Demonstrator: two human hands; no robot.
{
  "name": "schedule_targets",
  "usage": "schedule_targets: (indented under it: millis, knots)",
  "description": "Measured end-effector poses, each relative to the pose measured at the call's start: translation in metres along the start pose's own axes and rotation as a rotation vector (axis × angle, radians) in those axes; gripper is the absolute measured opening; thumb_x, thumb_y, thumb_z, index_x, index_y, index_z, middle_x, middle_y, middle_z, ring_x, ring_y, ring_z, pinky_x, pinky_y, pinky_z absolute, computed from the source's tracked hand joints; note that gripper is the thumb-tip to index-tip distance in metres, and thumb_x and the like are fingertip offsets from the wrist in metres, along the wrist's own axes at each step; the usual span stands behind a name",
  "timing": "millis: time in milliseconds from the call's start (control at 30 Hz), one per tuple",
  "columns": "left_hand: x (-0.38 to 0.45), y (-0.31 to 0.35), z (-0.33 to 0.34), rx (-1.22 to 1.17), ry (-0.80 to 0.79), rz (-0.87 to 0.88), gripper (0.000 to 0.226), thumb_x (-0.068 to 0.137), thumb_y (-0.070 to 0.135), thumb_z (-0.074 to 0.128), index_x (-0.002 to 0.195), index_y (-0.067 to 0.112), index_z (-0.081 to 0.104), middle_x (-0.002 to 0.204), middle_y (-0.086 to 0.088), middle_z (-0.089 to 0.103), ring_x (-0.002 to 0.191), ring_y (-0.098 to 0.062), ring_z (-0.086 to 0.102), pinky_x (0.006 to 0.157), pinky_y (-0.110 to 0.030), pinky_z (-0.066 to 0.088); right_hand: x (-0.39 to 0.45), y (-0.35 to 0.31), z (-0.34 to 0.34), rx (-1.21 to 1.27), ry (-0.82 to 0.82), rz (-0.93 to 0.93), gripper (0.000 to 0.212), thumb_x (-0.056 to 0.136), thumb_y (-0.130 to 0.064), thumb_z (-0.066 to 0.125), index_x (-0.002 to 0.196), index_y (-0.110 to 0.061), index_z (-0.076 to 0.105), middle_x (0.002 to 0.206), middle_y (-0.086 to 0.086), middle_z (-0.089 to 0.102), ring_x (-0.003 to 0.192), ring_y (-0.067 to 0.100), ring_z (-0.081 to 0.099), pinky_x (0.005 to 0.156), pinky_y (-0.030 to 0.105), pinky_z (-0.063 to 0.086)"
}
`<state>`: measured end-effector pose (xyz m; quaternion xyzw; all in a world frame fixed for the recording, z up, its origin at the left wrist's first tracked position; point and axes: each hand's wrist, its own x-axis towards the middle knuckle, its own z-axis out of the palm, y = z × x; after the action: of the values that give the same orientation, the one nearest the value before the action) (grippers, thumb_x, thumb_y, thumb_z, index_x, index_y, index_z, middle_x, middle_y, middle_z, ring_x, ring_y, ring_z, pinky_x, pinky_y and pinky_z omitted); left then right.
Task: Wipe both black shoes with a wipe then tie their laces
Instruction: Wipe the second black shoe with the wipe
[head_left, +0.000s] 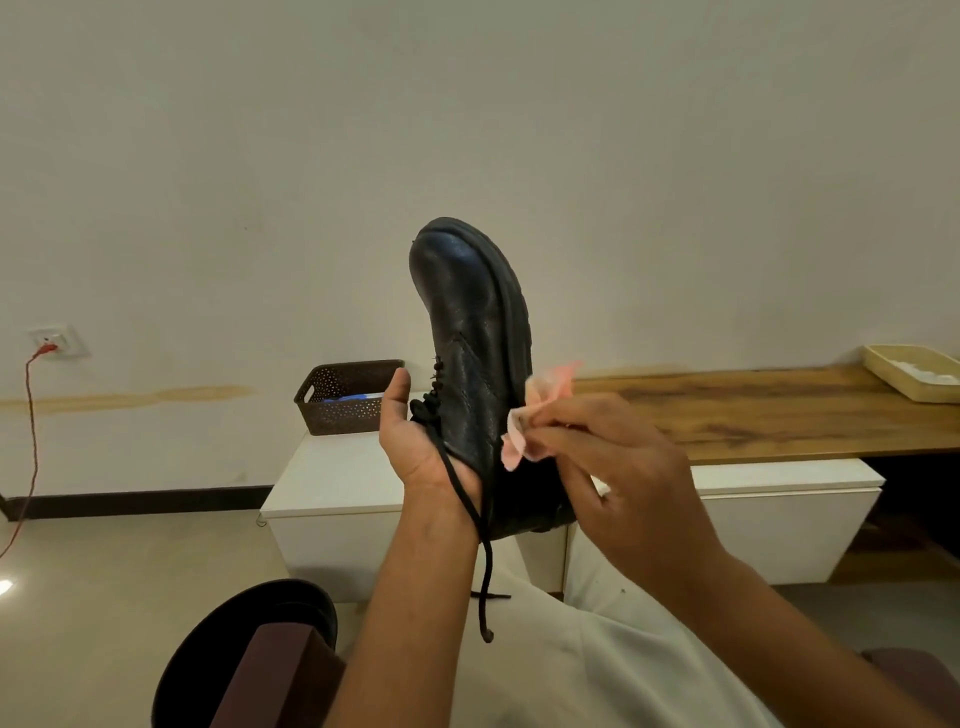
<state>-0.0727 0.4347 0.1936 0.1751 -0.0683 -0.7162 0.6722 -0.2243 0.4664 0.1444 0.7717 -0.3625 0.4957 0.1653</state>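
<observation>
While the left hand (415, 441) grips a black shoe (475, 338) at its laced opening and holds it up in the air with the toe pointing upward, the right hand (618, 478) pinches a crumpled pink wipe (535, 415) and presses it against the shoe's side near the sole; the shoe's lace (480, 525) is untied and hangs down past the left wrist, its end dangling above the person's pale clothing; the thumb of the left hand stands up beside the eyelets. Behind the hands stands a low white cabinet (332, 499), and on its top sits a dark perforated basket (348, 397) with something blue inside; to the right a wooden counter (779, 410) runs along the wall, carrying a cream tray (914, 379) at its far end. On the left wall, a socket (54, 343) has a red cable (32, 441) hanging from it to the floor; at the bottom left, a dark round object (249, 654) lies partly in view, too unclear to name.
</observation>
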Motion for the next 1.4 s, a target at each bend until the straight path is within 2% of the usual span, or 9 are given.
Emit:
schedule_targets:
  millis: [100, 233, 367, 600, 733, 833, 1067, 1300, 1400]
  knots:
    - [0.005, 0.004, -0.005, 0.040, 0.042, 0.030, 0.034, 0.098, 0.040, 0.050, 0.091, 0.010, 0.064, 0.062, -0.008, 0.072, 0.050, -0.023, 0.071, 0.053, -0.028, 0.055, -0.026, 0.004, -0.002, 0.012, -0.050, 0.011, 0.017, 0.095, -0.008, 0.069, 0.108, -0.007, 0.079, 0.113, 0.003, 0.074, 0.109, 0.012, 0.065, 0.102, 0.017, 0.049]
    - [0.012, 0.007, -0.013, 0.027, 0.068, 0.066, 0.027, 0.099, 0.033, 0.050, 0.088, 0.012, 0.061, 0.057, -0.005, 0.070, 0.047, -0.019, 0.069, 0.045, -0.024, 0.055, -0.065, 0.005, -0.012, 0.030, -0.179, 0.145, 0.022, 0.087, -0.012, 0.074, 0.106, -0.021, 0.080, 0.110, -0.009, 0.073, 0.103, 0.004, 0.065, 0.089, 0.022, 0.057]
    - [0.017, 0.007, -0.013, 0.014, 0.071, 0.077, 0.025, 0.100, 0.032, 0.050, 0.088, 0.013, 0.062, 0.059, -0.004, 0.071, 0.051, -0.019, 0.070, 0.051, -0.024, 0.054, -0.064, 0.001, -0.018, 0.149, -0.072, 0.331, 0.029, 0.083, -0.004, 0.081, 0.103, -0.024, 0.081, 0.109, -0.020, 0.074, 0.105, -0.002, 0.069, 0.093, 0.015, 0.054]
    - [0.018, 0.000, 0.000, 0.039, 0.085, 0.054, 0.023, 0.098, 0.031, 0.052, 0.091, 0.013, 0.063, 0.074, -0.005, 0.069, 0.074, -0.022, 0.063, 0.064, -0.033, 0.050, -0.059, -0.022, -0.007, 0.968, 0.104, 1.362, 0.019, 0.091, -0.007, 0.071, 0.104, -0.015, 0.082, 0.104, 0.006, 0.080, 0.102, 0.021, 0.076, 0.091, 0.033, 0.055]
    - [0.014, -0.010, 0.004, 0.006, 0.041, 0.005, 0.028, 0.099, 0.033, 0.049, 0.089, 0.010, 0.062, 0.068, -0.007, 0.070, 0.066, -0.023, 0.067, 0.065, -0.034, 0.051, -0.048, -0.026, -0.001, 1.374, 0.132, 1.641, 0.026, 0.098, 0.000, 0.061, 0.121, 0.001, 0.071, 0.117, 0.016, 0.076, 0.110, 0.024, 0.074, 0.104, 0.039, 0.054]
    - [0.009, -0.013, 0.008, -0.085, -0.037, -0.009, 0.031, 0.100, 0.031, 0.047, 0.084, 0.008, 0.061, 0.061, -0.009, 0.071, 0.051, -0.022, 0.071, 0.059, -0.030, 0.055, -0.044, -0.023, -0.005, 1.478, 0.224, 1.691, 0.025, 0.097, 0.005, 0.059, 0.120, 0.004, 0.070, 0.117, 0.020, 0.075, 0.109, 0.026, 0.075, 0.093, 0.039, 0.060]
    - [-0.001, -0.018, 0.016, -0.287, -0.241, -0.056, 0.023, 0.096, 0.023, 0.051, 0.098, 0.003, 0.063, 0.081, -0.018, 0.072, 0.064, -0.030, 0.074, 0.054, -0.039, 0.060, -0.039, -0.006, -0.020, 1.446, 0.238, 1.585, 0.034, 0.086, 0.003, 0.066, 0.120, 0.005, 0.069, 0.117, 0.021, 0.075, 0.111, 0.027, 0.074, 0.095, 0.038, 0.058]
    - [-0.009, -0.032, 0.005, 0.027, -0.312, -0.030, 0.027, 0.091, 0.025, 0.055, 0.109, 0.010, 0.068, 0.098, -0.013, 0.074, 0.083, -0.028, 0.073, 0.077, -0.043, 0.059, -0.045, -0.005, -0.021, 1.379, 0.243, 1.576, 0.038, 0.079, 0.000, 0.068, 0.116, 0.006, 0.071, 0.116, 0.021, 0.075, 0.107, 0.026, 0.074, 0.094, 0.038, 0.058]
    - [-0.016, -0.035, -0.004, 0.202, -0.417, -0.063, 0.029, 0.092, 0.024, 0.054, 0.113, 0.012, 0.070, 0.106, -0.014, 0.073, 0.093, -0.030, 0.073, 0.073, -0.044, 0.059, -0.042, 0.000, -0.029, 1.317, 0.299, 1.544, 0.033, 0.086, -0.001, 0.066, 0.119, 0.003, 0.070, 0.116, 0.020, 0.075, 0.110, 0.026, 0.074, 0.094, 0.037, 0.058]
